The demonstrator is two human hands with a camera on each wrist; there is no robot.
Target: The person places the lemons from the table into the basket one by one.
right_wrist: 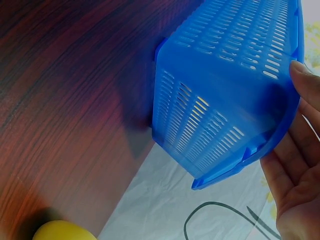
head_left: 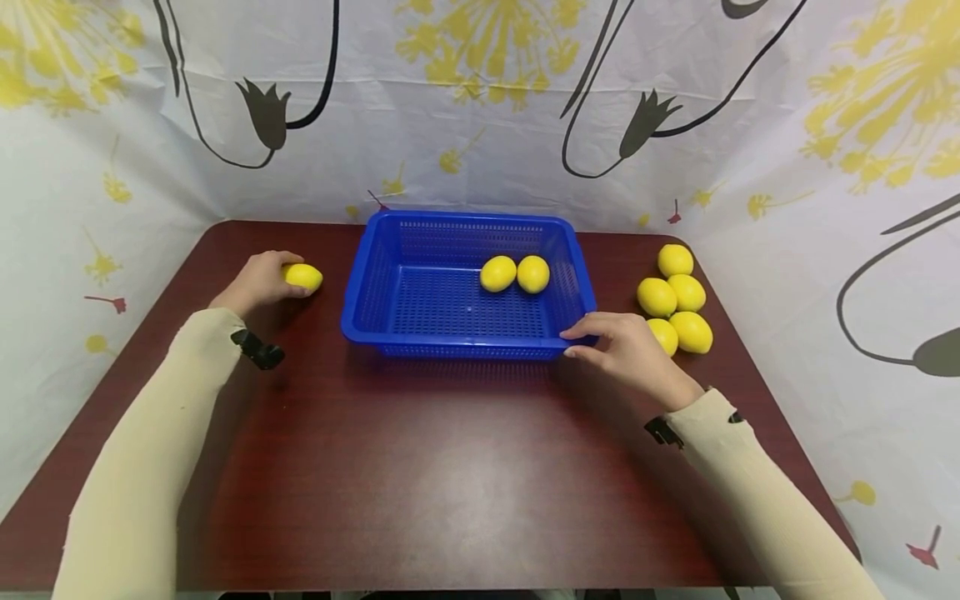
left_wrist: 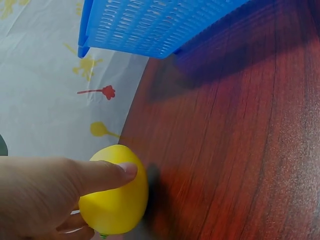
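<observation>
My left hand (head_left: 262, 282) grips a yellow lemon (head_left: 303, 277) left of the blue basket. In the left wrist view the thumb lies across the lemon (left_wrist: 116, 200), with the other fingers partly hidden behind it. My right hand (head_left: 626, 346) pinches the rim of the blue plastic basket (head_left: 468, 341) at its near right corner. The right wrist view shows the thumb on the outside of the basket (right_wrist: 215, 85) rim and fingers on the other side. Inside the basket, two lemons (head_left: 498, 273) sit side by side toward the right.
Several lemons (head_left: 687, 293) lie grouped on the right side of the dark red wooden table (head_left: 450, 475), just beyond my right hand. A patterned white cloth (head_left: 480, 150) hangs behind the table and along both sides.
</observation>
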